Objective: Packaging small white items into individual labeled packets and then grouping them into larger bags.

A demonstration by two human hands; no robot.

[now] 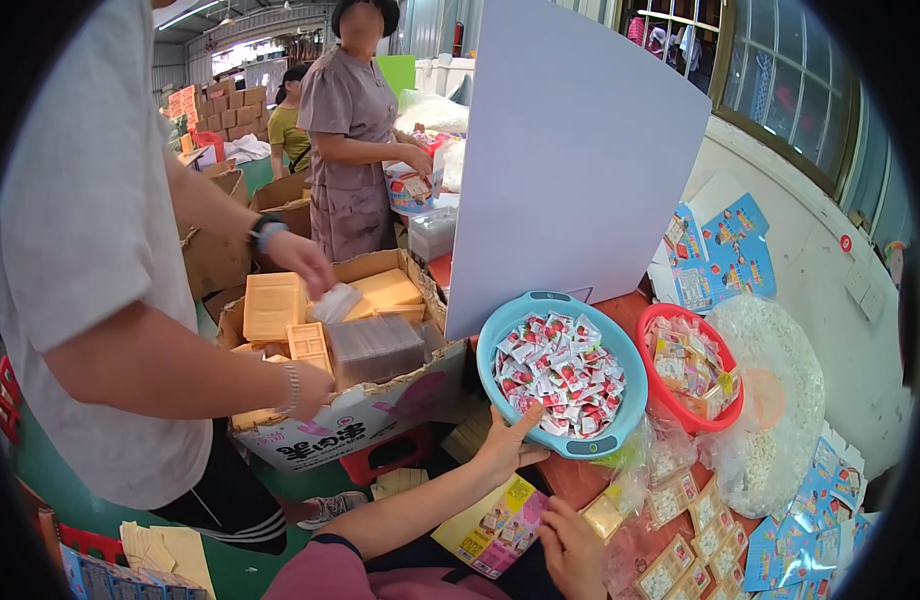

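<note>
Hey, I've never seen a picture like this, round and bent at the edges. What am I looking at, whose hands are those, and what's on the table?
This is one view from a wide camera worn on a person's head, looking down; the lens bends straight edges. No machine here: the two forearms coming in from the bottom are the wearer's own. The left hand grips the rim of a blue basin full of small red-and-white packets. The right hand rests by a yellow printed bag; whether it holds the bag I cannot tell. Beside the basin stands a red basin with wrapped packets, then a clear bag of white pieces and blue cards. A white board stands behind. At left, another person's hands reach into a cardboard box of yellow trays.
</note>
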